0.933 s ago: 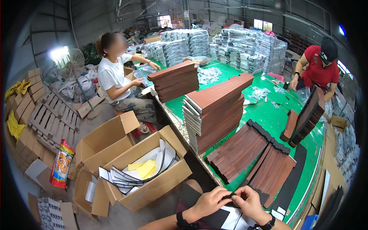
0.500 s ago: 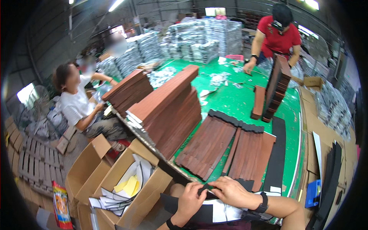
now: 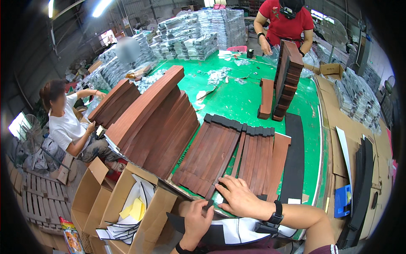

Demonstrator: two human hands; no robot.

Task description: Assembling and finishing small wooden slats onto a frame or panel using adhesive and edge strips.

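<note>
Reddish-brown slats (image 3: 211, 154) lie side by side on the green table, their far ends fitted with black pieces (image 3: 232, 123). My right hand (image 3: 243, 198) reaches over the slats' near ends, fingers stretched out and apart, fingertips by the lower edge of the row. My left hand (image 3: 196, 222) is closed near the table edge, gripping a small black piece (image 3: 207, 204) between thumb and fingers. Below my hands, black-and-white sheets (image 3: 239, 230) lie across my lap. A long black strip (image 3: 294, 156) rests right of the slats.
Tall brown slat stacks (image 3: 154, 131) stand at left. A cardboard box (image 3: 158, 213) with white and yellow scraps sits lower left. One co-worker (image 3: 69, 122) sits left; another (image 3: 285, 21) stands far right behind an upright stack (image 3: 289, 80). A blue tape dispenser (image 3: 341, 201) lies right.
My hands have come apart; the right has moved onto the slats' near ends with its fingers spreading. My left hand has shifted slightly left. The view has shifted.
</note>
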